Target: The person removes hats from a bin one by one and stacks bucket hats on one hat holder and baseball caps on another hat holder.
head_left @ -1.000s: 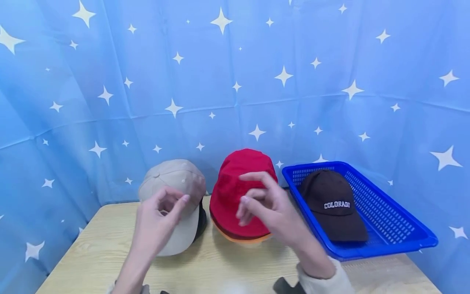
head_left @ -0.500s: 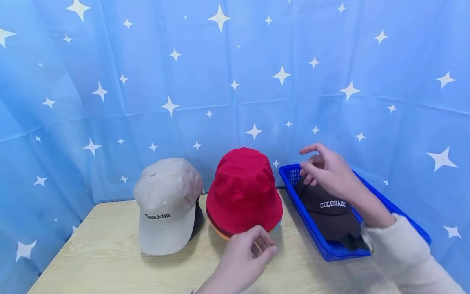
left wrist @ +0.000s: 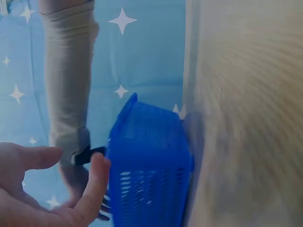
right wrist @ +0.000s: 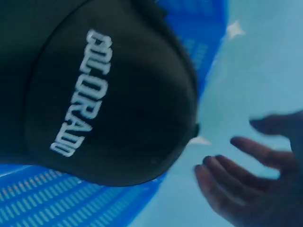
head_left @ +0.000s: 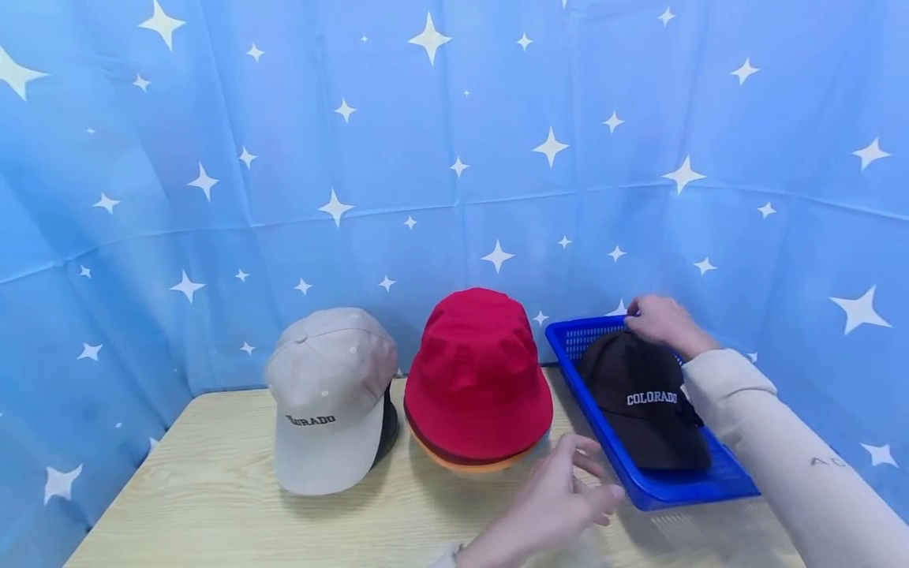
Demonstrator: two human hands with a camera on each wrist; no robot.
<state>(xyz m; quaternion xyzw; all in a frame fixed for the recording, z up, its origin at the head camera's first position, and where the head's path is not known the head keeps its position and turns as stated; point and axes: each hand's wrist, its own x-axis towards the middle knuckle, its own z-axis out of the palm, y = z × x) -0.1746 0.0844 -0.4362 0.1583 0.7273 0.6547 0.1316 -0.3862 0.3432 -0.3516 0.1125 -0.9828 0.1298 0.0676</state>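
A dark brown baseball cap (head_left: 628, 367) lettered COLORADO lies in a blue plastic basket (head_left: 699, 493), its brim toward me. My right hand (head_left: 660, 322) is at the basket's far rim, just behind the cap's crown. In the right wrist view, that hand's fingers (right wrist: 241, 177) are spread a little way from the crown, with nothing between them and the thumb. My left hand (head_left: 557, 501) hovers left of the basket's near corner, fingers loosely bent and holding nothing. The left wrist view shows the basket's slotted wall (left wrist: 147, 194) just beyond that hand's fingers.
A red bucket hat (head_left: 479, 371) tops a stack with brown and orange brims at the middle of the wooden table (head_left: 192, 489). Left of it, a beige cap (head_left: 327, 371) sits over a black one. A blue star-patterned curtain (head_left: 398, 158) hangs behind the table.
Both hands have moved right, away from the beige cap and red hat. My right hand has gone over the brown cap to the far rim; my left has come beside the basket.
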